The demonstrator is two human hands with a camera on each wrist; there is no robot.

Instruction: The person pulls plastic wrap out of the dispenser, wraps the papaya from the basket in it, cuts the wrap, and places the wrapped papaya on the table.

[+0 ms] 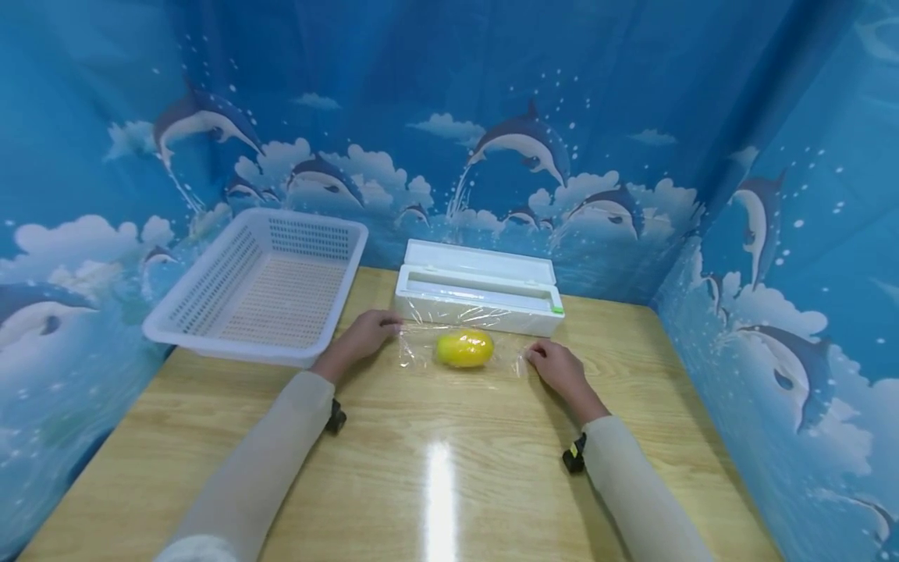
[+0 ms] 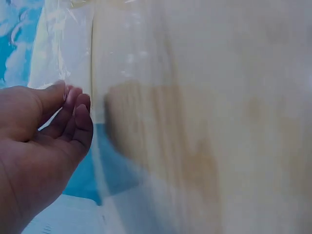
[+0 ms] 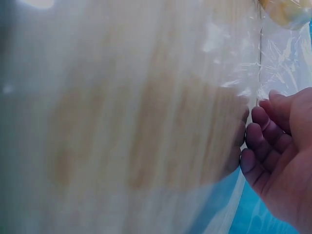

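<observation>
A clear sheet of plastic wrap (image 1: 418, 353) stretches from the front of a white wrap dispenser box (image 1: 485, 314), whose lid (image 1: 481, 260) stands raised at the back. Under or within the film lies a yellow oval fruit (image 1: 465, 348), greenish at its left end; part of it shows at the top of the right wrist view. My left hand (image 1: 371, 333) pinches the left edge of the wrap between thumb and fingertips, near the box's left end. On the opposite side my right hand (image 1: 559, 367) pinches the right edge, its other fingers curled loosely.
A white slotted plastic basket (image 1: 337, 312) stands at the back left, close beside my left hand. The wooden table (image 1: 393, 460) reflects a light strip in front of the fruit. A blue dolphin-print curtain (image 1: 393, 94) hangs behind and along both sides.
</observation>
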